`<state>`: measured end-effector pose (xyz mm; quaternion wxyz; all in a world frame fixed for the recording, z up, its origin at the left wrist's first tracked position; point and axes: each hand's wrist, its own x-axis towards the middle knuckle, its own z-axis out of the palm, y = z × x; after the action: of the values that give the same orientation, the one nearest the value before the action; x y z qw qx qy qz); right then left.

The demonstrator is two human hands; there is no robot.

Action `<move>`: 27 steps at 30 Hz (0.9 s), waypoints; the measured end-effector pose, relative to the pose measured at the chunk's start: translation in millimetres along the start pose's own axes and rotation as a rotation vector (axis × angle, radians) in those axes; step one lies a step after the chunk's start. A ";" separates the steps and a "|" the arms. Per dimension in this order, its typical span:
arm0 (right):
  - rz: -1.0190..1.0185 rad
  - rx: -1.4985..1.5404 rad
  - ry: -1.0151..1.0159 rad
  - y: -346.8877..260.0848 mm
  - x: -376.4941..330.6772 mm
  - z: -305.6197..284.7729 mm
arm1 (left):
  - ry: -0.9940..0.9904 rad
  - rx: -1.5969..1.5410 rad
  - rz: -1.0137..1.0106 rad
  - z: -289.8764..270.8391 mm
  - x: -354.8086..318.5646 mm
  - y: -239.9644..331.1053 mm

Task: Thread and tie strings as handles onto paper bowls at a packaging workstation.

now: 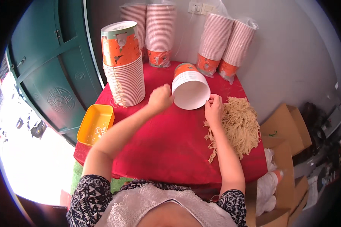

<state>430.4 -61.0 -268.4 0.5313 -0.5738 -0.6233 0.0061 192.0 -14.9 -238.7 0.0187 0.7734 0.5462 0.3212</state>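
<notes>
Hands are working a short stack of orange-and-white paper cups lying sideways on the red tablecloth: left hand closed, pinching its rim, right hand pinching the opposite edge beside the pile of beige strings. Stringing seems underway; threading needs steady rim control.

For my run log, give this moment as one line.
left hand: on paper cup rim | right hand: on opposite rim, beside string pile

We hold a short stack of paper cups on its side over the red surface, left hand and right hand pinching its rim. Tan strings lie beside the right hand; a yellow tray sits left.
</notes>
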 end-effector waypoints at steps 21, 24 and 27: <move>-0.066 -0.038 0.066 27.8 14.6 52.4 | 0.359 -0.359 -0.138 51.1 7.9 -5.1; -0.015 0.018 -0.037 20.9 6.6 44.0 | 0.289 -0.378 -0.143 39.0 -3.0 -8.0; 0.026 0.057 -0.094 7.2 -5.4 21.6 | 0.142 -0.392 -0.148 -1.9 -25.1 7.7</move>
<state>419.8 -49.4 -285.9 0.5173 -0.5656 -0.6397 0.0577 192.4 -40.1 -246.1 0.1536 0.6881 0.5286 0.4728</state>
